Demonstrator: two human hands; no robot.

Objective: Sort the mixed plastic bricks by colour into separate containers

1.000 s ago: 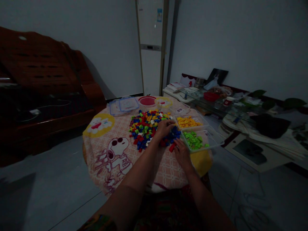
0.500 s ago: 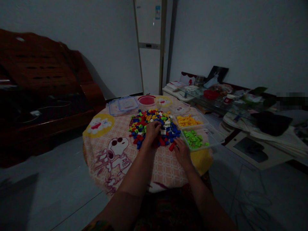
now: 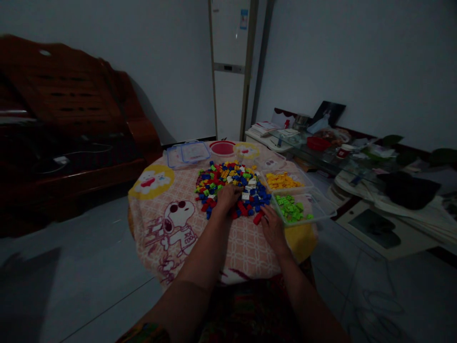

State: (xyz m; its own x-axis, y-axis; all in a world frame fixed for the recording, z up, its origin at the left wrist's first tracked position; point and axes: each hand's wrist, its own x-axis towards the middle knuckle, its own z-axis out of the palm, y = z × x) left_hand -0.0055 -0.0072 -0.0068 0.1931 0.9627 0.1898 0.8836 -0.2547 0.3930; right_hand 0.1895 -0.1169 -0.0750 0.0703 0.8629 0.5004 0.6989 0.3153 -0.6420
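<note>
The left hand (image 3: 227, 197) was over mixed bricks (image 3: 236, 177), grip hidden. The half-curled right hand (image 3: 273, 226) touched a red brick (image 3: 258, 218), hold unclear

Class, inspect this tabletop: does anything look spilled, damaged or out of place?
Nothing clearly stands out. The mixed blocks lie heaped on the tablecloth, while yellow blocks and green blocks sit separately in clear containers. Dim light hides fine damage.
</note>
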